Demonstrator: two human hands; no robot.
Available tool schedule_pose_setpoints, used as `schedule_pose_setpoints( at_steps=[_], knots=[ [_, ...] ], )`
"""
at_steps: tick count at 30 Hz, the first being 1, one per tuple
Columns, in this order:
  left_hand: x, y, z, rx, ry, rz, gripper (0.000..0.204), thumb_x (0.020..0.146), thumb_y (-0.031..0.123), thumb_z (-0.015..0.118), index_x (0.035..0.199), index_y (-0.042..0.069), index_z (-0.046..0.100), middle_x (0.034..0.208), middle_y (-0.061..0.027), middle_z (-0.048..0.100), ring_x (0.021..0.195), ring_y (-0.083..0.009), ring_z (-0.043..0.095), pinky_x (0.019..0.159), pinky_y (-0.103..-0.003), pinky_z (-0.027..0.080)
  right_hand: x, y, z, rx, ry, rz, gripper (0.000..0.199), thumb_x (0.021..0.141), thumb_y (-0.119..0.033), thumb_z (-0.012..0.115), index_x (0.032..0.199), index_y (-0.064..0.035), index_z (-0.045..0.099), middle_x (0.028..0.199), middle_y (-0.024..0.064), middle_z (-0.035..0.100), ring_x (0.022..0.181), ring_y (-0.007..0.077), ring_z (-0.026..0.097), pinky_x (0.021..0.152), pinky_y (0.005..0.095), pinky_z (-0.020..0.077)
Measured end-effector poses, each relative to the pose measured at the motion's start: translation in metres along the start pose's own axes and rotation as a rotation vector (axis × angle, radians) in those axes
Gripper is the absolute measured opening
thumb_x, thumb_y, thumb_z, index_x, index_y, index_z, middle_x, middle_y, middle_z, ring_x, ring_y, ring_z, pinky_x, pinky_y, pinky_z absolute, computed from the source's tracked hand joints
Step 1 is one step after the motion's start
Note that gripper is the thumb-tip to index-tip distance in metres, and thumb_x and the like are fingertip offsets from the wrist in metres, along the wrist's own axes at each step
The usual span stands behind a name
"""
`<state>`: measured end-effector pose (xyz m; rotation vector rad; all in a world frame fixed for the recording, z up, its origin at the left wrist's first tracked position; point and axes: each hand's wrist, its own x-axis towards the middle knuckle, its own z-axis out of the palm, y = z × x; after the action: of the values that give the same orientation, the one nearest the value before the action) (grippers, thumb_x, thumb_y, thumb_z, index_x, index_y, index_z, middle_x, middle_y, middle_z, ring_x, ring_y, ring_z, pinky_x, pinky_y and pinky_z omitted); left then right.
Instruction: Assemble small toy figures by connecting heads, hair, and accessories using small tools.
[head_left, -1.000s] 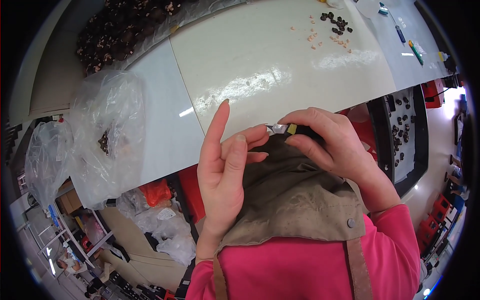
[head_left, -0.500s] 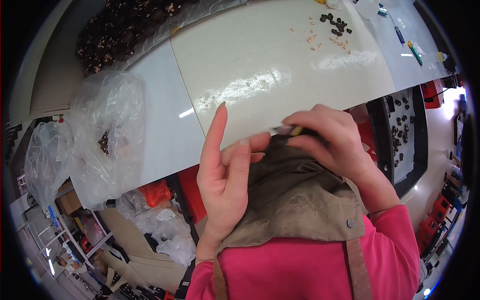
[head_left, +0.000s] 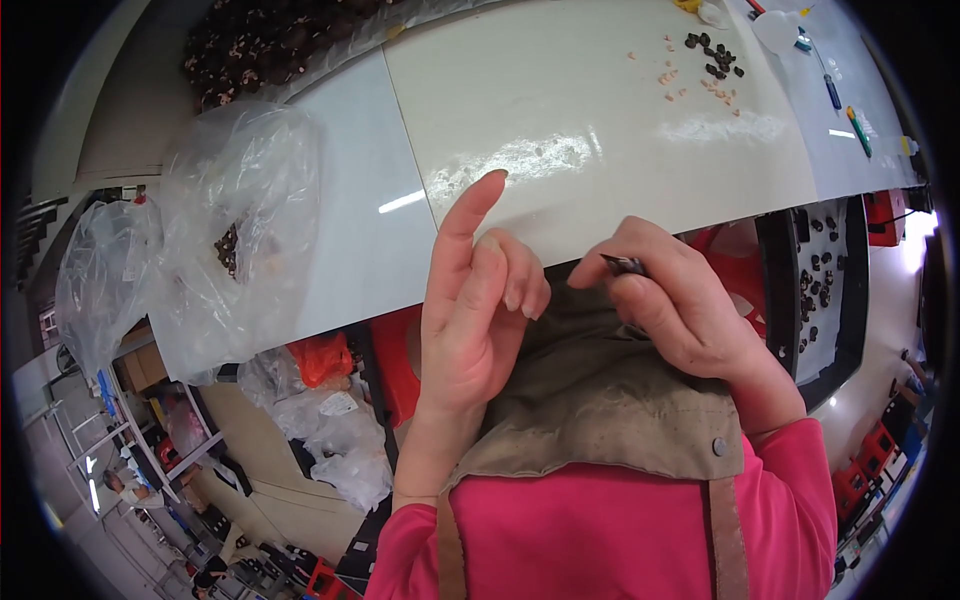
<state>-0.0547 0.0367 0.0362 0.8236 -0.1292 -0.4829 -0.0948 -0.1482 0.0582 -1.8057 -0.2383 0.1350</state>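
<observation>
The wide fisheye camera is looking from the wearer's head, facing down over the pink top (head_left: 590, 535), which is filling six o'clock. It is viewing from close by: the left hand (head_left: 475, 315) is showing near the centre, the right hand (head_left: 680, 305) toward three. The table (head_left: 590, 110) is spreading across twelve, its straight edges bending; the view's top is cutting off the heap (head_left: 265, 50) at eleven, while the tray (head_left: 855, 300) is standing at three.
</observation>
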Motion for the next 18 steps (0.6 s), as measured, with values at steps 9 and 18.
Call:
schedule_pose_setpoints(
  at_steps=[9,18],
  knots=[
    [-0.011,0.012,-0.002,0.109,0.048,0.027,0.047,0.097,0.018,0.045,0.139,0.004,0.028,0.070,0.0018,0.042,0.067,-0.0070,0.042,0.065,-0.021,0.037,0.013,-0.006,0.019,0.013,-0.150,-0.046,0.011,0.091,-0.009,0.052,0.099,-0.0016,0.055,0.084,0.0071,0.056,0.066,0.0114,0.051,0.060,0.0235,0.0429],
    [-0.020,0.020,-0.001,0.220,0.111,0.009,0.048,0.095,0.014,0.048,0.138,0.003,0.029,0.069,0.0024,0.045,0.066,-0.0053,0.042,0.064,-0.018,0.036,0.021,-0.017,0.034,-0.084,-0.151,0.040,0.030,0.081,-0.028,0.069,0.083,-0.0024,0.053,0.062,0.0060,0.048,0.052,0.0165,0.044,0.050,0.0280,0.0373]
  ],
)
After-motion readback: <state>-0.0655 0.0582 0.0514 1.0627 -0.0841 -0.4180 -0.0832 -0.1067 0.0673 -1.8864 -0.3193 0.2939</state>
